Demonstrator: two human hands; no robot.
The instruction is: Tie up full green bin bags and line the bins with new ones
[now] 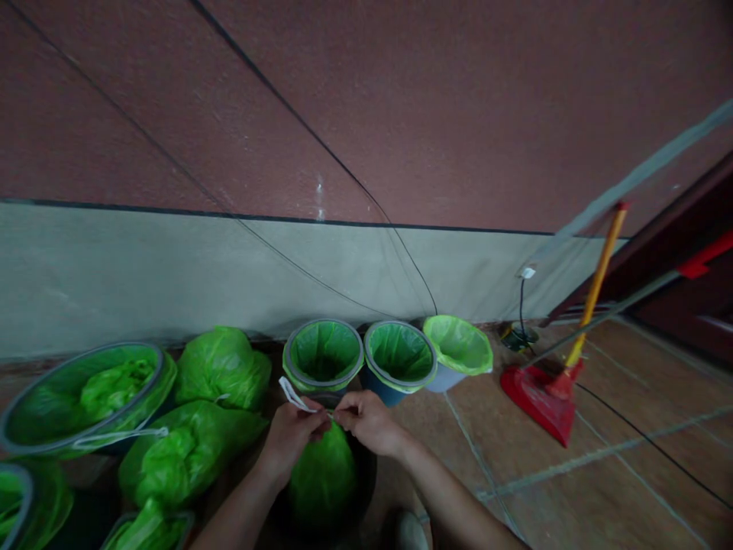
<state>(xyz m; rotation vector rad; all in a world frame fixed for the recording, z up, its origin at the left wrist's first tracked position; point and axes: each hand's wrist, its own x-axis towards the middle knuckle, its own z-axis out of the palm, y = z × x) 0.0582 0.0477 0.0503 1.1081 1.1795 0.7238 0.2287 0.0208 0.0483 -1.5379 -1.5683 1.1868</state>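
A green trash bag rises, gathered toward its top, inside a dark round bin right in front of me. My left hand is closed at the bag's neck, and a white drawstring sticks up in a loop from its fingers. My right hand pinches the other side of the neck, its fingertips close to the left ones. What exactly lies between the fingertips is small and partly hidden.
Lined bins and a pale bin stand along the wall. Stuffed green bags and a large lined bin are at left. A red dustpan with a yellow handle and a black cable lie right.
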